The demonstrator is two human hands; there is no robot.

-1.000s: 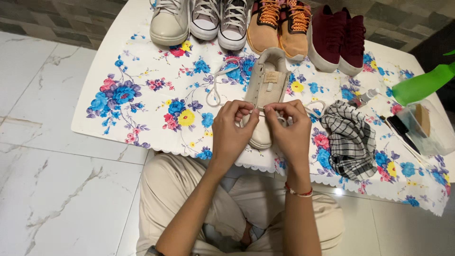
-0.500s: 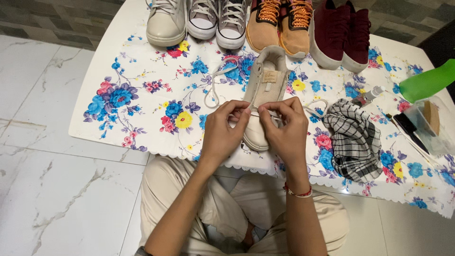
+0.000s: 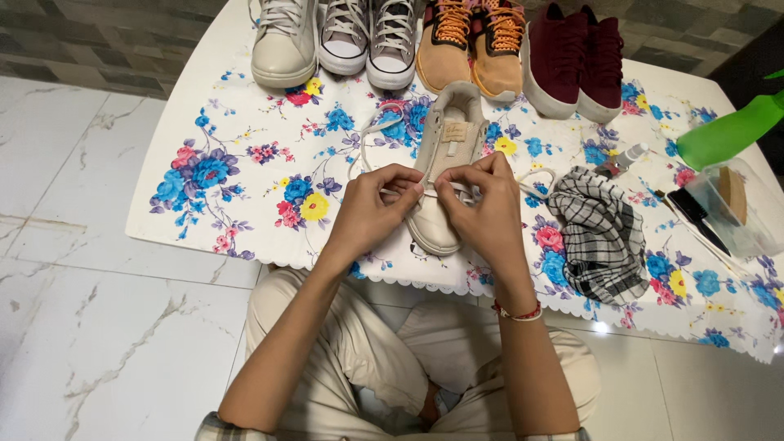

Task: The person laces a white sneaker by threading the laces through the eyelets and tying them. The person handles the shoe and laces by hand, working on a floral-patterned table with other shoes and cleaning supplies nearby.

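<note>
Head view: both hands sit lower over the beige shoe (image 3: 445, 159) than 1 second ago. Left hand (image 3: 371, 208) and right hand (image 3: 482, 208) pinch the white lace (image 3: 371, 131) at its toe-end eyelets. Shoe rests on the floral cloth (image 3: 245, 163), lacing barely begun.

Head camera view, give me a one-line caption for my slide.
Both hands, left and right, pinch a white lace over a beige sneaker on a floral cloth.

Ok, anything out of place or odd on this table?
Mildly. The beige lace-up shoe lies apart from the row, its white lace trailing loose across the floral tablecloth; both hands pinch lace at its toe. A black-and-white checked cloth lies crumpled beside it.
</note>
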